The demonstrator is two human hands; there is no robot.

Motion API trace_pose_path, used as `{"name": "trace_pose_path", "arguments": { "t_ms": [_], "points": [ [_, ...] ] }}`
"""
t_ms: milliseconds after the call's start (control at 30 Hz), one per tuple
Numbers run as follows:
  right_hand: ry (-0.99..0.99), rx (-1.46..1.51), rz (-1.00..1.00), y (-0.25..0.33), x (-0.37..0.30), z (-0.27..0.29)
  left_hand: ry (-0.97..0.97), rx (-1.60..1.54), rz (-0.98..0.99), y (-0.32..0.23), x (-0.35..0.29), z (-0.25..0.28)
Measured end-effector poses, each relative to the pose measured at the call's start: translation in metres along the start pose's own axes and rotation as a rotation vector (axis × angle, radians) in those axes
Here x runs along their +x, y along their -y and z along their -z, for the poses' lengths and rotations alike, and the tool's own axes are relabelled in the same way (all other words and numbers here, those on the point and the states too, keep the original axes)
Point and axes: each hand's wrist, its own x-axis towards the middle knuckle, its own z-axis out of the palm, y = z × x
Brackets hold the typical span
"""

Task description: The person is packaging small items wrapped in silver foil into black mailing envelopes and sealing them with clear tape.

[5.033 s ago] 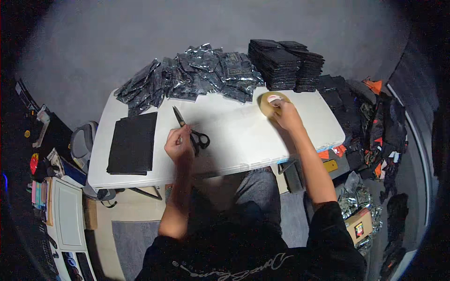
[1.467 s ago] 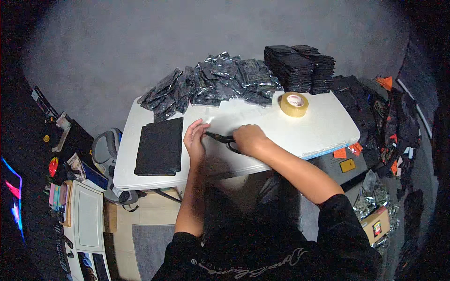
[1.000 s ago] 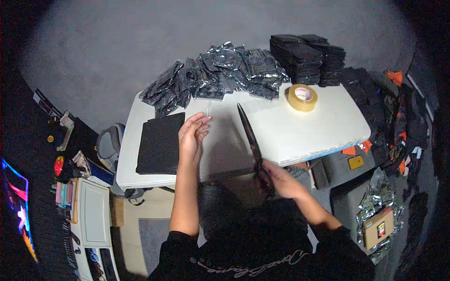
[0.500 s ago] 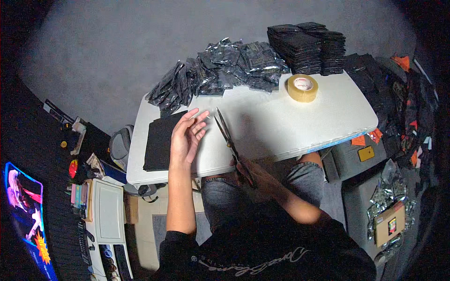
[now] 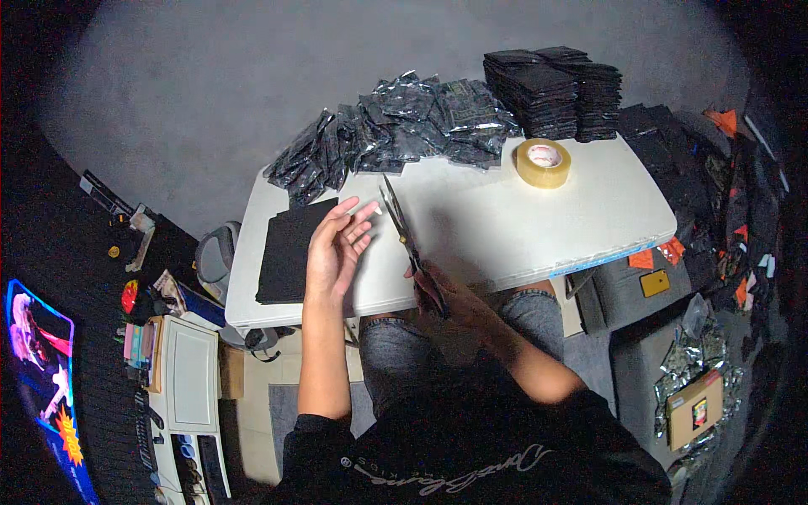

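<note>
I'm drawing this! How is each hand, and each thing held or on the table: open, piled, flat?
Right hand: closed round scissors
Scissors: blades slightly open
Left hand: open, fingers apart
Tape roll: lying flat
Packets: heaped
Tall black stacks: neatly piled
Low black pile: flat, partly hidden

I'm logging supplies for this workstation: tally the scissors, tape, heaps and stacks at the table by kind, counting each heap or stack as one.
Scissors: 1
Roll of tape: 1
Heap of shiny dark packets: 1
Tall black stacks: 2
Low black stack: 1
Total: 6
</note>
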Motion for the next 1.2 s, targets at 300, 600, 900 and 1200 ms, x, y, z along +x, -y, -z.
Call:
{"name": "trace_pose_path", "arguments": {
  "t_ms": [300, 600, 900, 1200],
  "points": [
    [0.021, 0.042, -0.161, 0.01, 0.009, 0.002, 0.007, 0.019, -0.015, 0.001, -0.004, 0.002],
    [0.007, 0.041, -0.106, -0.002, 0.01, 0.003, 0.014, 0.008, -0.02, 0.003, -0.006, 0.002],
    [0.008, -0.187, -0.045, 0.02, 0.009, 0.0, 0.005, 0.008, -0.014, 0.001, -0.006, 0.005],
    [-0.115, -0.401, 0.122, 0.035, 0.004, -0.004, 0.017, 0.002, -0.011, 0.003, -0.003, 0.009]
  ]
}}
